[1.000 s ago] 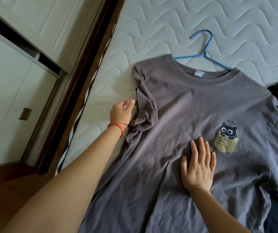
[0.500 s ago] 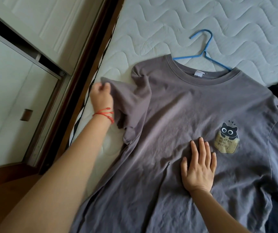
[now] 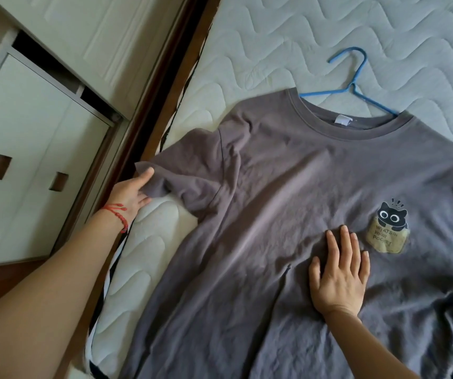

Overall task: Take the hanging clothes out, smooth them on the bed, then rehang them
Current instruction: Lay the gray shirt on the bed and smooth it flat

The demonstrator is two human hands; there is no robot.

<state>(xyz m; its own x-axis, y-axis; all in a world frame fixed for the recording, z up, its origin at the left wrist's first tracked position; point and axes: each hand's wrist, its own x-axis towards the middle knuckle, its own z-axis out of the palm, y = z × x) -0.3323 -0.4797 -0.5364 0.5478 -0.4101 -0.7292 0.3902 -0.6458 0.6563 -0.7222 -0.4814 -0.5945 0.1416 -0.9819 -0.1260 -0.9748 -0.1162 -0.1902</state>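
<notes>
The sleeve (image 3: 192, 170), bunched a second ago, is now pulled out flat by the left hand (image 3: 131, 192), which holds its hem. The right hand (image 3: 339, 274) lies open on the T-shirt (image 3: 288, 214) on the bed (image 3: 274, 45). Smoothing seems almost done; the hanger (image 3: 354, 86) waits.

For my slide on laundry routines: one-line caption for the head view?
Left hand pulls a grey cat-print T-shirt's sleeve flat on the white quilted mattress; right hand pins it.

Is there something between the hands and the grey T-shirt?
Nothing visible. The left hand holds the sleeve edge of the grey T-shirt, and the right hand lies flat on its front.
</notes>
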